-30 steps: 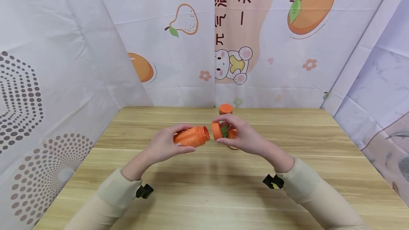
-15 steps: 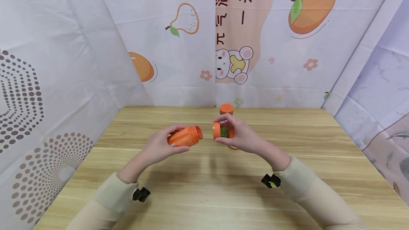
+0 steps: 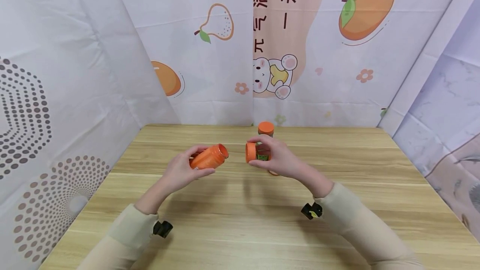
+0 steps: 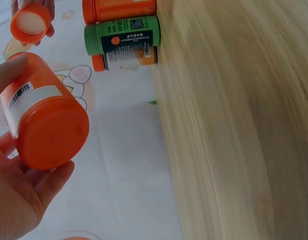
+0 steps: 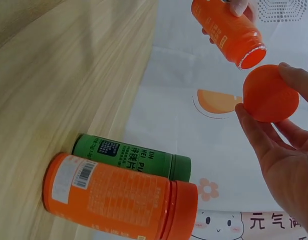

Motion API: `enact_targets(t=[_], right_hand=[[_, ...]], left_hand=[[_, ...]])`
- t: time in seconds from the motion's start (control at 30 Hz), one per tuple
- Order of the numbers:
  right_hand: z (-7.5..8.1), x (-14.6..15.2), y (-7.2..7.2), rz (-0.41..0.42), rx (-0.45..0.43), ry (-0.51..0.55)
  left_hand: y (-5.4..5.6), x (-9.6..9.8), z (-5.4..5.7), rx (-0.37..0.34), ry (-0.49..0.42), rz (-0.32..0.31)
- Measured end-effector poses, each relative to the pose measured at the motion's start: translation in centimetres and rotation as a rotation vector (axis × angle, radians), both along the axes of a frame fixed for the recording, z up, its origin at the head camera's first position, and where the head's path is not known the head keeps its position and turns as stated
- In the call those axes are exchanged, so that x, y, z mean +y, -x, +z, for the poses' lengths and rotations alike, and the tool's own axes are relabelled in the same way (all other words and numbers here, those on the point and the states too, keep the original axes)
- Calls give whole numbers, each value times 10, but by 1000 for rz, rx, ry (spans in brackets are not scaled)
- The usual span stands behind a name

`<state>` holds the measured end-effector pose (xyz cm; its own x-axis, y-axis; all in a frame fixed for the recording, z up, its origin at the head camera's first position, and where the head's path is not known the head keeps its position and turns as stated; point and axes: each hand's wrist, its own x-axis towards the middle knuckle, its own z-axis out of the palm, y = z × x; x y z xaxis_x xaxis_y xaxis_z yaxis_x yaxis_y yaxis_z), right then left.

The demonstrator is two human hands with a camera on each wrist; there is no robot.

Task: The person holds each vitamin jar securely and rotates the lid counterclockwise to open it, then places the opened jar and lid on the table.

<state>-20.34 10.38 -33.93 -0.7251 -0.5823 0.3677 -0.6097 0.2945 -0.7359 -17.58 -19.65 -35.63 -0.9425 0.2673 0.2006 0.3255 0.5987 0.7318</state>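
My left hand (image 3: 178, 173) grips an orange plastic bottle (image 3: 207, 158) round its body, tilted with its uncapped mouth up and to the right. The left wrist view shows the base of this bottle (image 4: 52, 132) and its white barcode label. Across a gap to the right, my right hand (image 3: 279, 157) holds an orange screw cap (image 3: 251, 152) between thumb and fingers. The cap's hollow side faces left toward the bottle; its pale lining shows in the left wrist view. Both hands are raised above the table. In the right wrist view the cap (image 5: 270, 94) overlaps close below the bottle's mouth.
Behind my right hand, several capped bottles stand on the wooden table (image 3: 240, 228): a green one (image 4: 124, 35), an orange one (image 5: 111, 197) and one with an orange lid (image 3: 266, 127) at the back. A printed curtain (image 3: 210, 78) hangs along the table's far edge.
The left hand has moved the bottle left and tipped its mouth more upward. The cap has shifted slightly left and turned to show its hollow side. The gap between bottle and cap has widened.
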Motion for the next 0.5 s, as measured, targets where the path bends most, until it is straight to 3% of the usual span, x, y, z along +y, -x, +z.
enact_targets(t=[0.17, 0.4, 0.5], right_hand=[[-3, -9, 4, 6, -87, 24], [-7, -18, 13, -4, -79, 42], [-8, -20, 16, 3, -116, 75]], left_hand=[[1, -4, 0, -7, -7, 24], [3, -11, -3, 60, -11, 45], [4, -13, -4, 82, -17, 53]])
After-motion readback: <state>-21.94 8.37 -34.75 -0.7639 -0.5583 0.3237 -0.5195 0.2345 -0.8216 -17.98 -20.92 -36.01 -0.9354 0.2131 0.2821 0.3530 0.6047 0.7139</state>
